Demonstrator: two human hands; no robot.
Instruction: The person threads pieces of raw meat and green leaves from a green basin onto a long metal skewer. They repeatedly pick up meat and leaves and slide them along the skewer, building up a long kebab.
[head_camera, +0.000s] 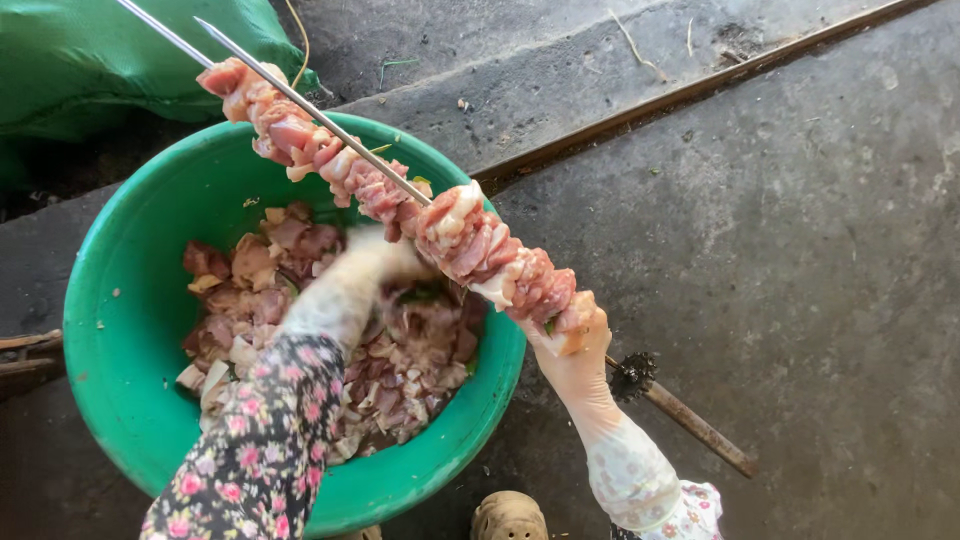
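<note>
Skewer (330, 130) loaded with raw meat chunks (470, 245) runs diagonally across the shot, from the upper left down toward the lower right, hanging right over the green plastic basin (110, 330). A second bare metal rod lies along the top of it, pretty much touching the meat. The lower end is in the right hand (572, 352), which is gloved and clenched around the last chunks near the handle (690, 420), a rusty-looking bar with a dark frayed bit where it meets the hand.

The left hand (375, 262) is up against the meat on the skewer near the middle, just above the basin. It's blurred, so I can't tell if it's gripping a piece or just pressing on it. That arm has a dark floral sleeve (265, 440).

Inside the basin there's a pile of cut meat mixed with pale onion pieces (400, 370). The basin sits on rough concrete floor (800, 250), with a green sack (90, 60) behind it at the upper left and the toe of a tan shoe (508, 517) at the bottom edge.
</note>
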